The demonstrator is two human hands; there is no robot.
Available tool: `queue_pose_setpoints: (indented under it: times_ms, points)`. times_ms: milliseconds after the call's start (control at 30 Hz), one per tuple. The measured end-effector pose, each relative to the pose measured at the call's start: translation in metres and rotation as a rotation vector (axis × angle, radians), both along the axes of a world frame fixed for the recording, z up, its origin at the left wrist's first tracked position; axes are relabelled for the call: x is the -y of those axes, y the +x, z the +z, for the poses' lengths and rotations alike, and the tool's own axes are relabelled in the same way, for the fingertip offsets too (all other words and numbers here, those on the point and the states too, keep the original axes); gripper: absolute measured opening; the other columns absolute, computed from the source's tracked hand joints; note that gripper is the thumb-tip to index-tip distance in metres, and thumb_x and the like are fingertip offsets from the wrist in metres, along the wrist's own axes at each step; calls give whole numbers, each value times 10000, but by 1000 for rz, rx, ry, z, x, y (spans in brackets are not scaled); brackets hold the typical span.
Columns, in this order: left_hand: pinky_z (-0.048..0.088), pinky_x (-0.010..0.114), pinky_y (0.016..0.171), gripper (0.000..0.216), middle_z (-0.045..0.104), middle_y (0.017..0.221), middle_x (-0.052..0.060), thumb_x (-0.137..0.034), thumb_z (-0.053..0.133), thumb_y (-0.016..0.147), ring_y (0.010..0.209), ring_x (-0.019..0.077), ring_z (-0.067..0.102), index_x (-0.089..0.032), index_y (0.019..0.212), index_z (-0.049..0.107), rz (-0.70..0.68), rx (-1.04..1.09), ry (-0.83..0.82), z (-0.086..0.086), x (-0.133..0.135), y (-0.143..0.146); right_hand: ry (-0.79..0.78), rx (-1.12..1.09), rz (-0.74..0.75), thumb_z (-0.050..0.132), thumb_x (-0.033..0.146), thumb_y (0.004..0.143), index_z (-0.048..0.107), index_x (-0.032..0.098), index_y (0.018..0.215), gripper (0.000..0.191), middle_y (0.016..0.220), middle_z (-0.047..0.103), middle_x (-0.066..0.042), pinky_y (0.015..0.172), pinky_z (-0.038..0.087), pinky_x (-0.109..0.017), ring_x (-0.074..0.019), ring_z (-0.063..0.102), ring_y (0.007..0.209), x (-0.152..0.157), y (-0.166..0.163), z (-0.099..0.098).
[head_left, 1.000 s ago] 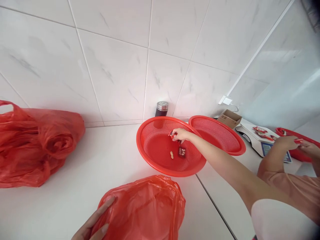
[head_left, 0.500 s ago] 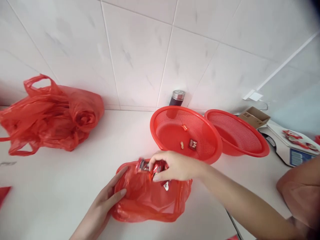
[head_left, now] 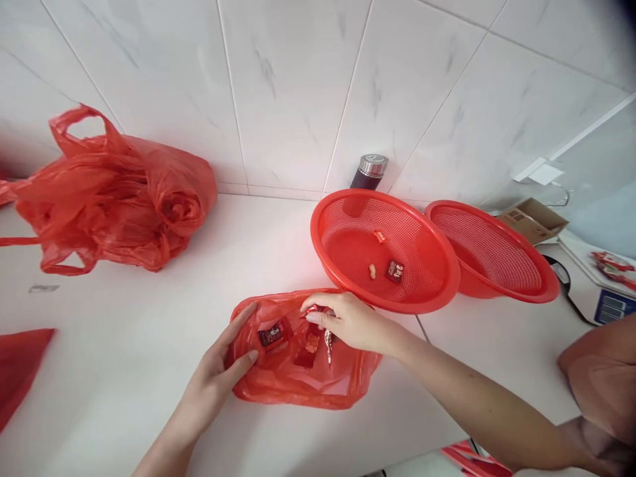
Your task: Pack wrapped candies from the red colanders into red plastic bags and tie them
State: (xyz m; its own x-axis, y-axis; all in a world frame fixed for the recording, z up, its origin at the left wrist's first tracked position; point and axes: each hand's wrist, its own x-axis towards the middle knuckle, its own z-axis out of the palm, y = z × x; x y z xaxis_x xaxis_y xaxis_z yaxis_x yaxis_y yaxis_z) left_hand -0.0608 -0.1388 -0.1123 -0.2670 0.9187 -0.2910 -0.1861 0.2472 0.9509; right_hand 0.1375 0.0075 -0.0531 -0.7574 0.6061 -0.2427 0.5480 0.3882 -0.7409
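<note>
White counter (head_left: 124,397): smooth, pale, one seam just R of the small bag; white marbled tile wall (head_left: 278,79) behind.
Back of counter: dark flask (head_left: 370,173) w/ steel cap against wall; wall socket (head_left: 536,173), cardboard box (head_left: 534,218) & scale (head_left: 601,298) far R.
Baskets: two red mesh ones side by side. Near basket (head_left: 342,215) holds a peanut (head_left: 372,270), a dark packet (head_left: 395,269) & a tiny red wrapper (head_left: 380,236). Far basket (head_left: 497,255) sits to its R.
Big bag (head_left: 114,199): red plastic, bunched, far L by wall, well apart from both hands.
Small bag (head_left: 298,387): red plastic, lying on counter just in front of near basket, mouth open; a few packets (head_left: 272,334) show inside.
L hand (head_left: 223,368): forearm comes in from below, palm down on small bag's L edge, fingers straight & spread, gripping nothing.
R hand (head_left: 350,323): arm reaches in from R, hand at bag mouth, fingers curled, tips pinched on a red packet (head_left: 311,309).
Other person: pinkish sleeve (head_left: 603,377) at R edge.
</note>
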Motion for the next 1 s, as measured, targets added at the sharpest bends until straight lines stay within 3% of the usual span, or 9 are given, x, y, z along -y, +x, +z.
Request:
queue_pose_setpoints:
  times_ms: [133, 200, 333, 433, 533, 633, 767, 900, 1000]
  points:
    - [429, 405, 1069, 779, 533, 1451, 64, -462, 661, 816, 1334, 342, 472, -264, 1505, 356, -1, -3, -10, -1, 0, -1, 73, -42, 6, 434, 348, 979, 575, 314, 1309, 360, 1276, 648, -7, 963, 466, -337, -193, 611, 1146, 12, -1, 11]
    - [427, 396, 1071, 764, 528, 1457, 48, -461, 659, 818, 1335, 337, 470, -280, 1499, 366, 6, -7, -8, -1, 1, -2, 102, -62, 26, 430, 335, 980, 541, 331, 1352, 388, 1348, 600, 2, 1033, 434, -368, -201, 554, 1237, 12, 3, 24]
    - [413, 401, 1084, 746, 509, 1474, 31, -463, 664, 816, 1339, 340, 463, -308, 1489, 381, 6, 4, -10, -1, 2, -3, 179, -114, -112, 475, 446, 956, 602, 305, 1253, 352, 1184, 674, -19, 858, 540, -355, -204, 658, 1006, -25, 28, 56]
    - [370, 400, 1116, 731, 491, 1490, 11, -468, 662, 819, 1361, 328, 438, -329, 1482, 388, -2, -19, -20, -2, 3, -4, 387, 117, -285, 509, 481, 933, 543, 305, 1307, 414, 1236, 633, -58, 842, 531, -387, -242, 645, 1014, -81, 54, 64]
    - [308, 401, 1148, 681, 481, 1496, -36, -480, 654, 820, 1400, 304, 386, -378, 1452, 422, -9, -70, -23, -6, 4, -7, 407, 593, -317, 618, 491, 863, 371, 217, 1460, 703, 1308, 573, -160, 932, 469, -436, -325, 575, 1157, -131, 78, 50]
    - [305, 391, 1144, 704, 479, 1496, -58, -492, 665, 804, 1410, 292, 371, -402, 1454, 410, -28, -88, -34, -15, 4, -12, 288, 722, -275, 672, 556, 792, 400, 176, 1439, 798, 1220, 615, -178, 801, 516, -377, -300, 647, 1000, -158, 90, 23]
    - [354, 354, 1108, 757, 419, 1535, -76, -480, 687, 787, 1418, 273, 359, -413, 1472, 372, -47, -91, -44, -32, 4, -21, 251, 708, -210, 689, 609, 744, 529, 201, 1293, 702, 1206, 605, -151, 684, 508, -305, -247, 661, 892, -162, 82, -5]
    - [387, 364, 1076, 784, 422, 1533, -71, -456, 710, 771, 1407, 279, 377, -411, 1474, 367, -57, -104, -18, -51, 4, -31, 230, 681, -119, 785, 387, 710, 613, 229, 1092, 447, 1078, 654, -62, 617, 480, -245, -168, 649, 749, -157, 66, -16]
    - [418, 365, 1052, 763, 399, 1543, -83, -448, 693, 788, 1414, 277, 362, -426, 1473, 360, -61, -115, 1, -60, 3, -35, 292, 666, -118, 767, 268, 746, 639, 223, 1020, 306, 1074, 659, -43, 696, 490, -236, -163, 640, 844, -165, 63, -15]
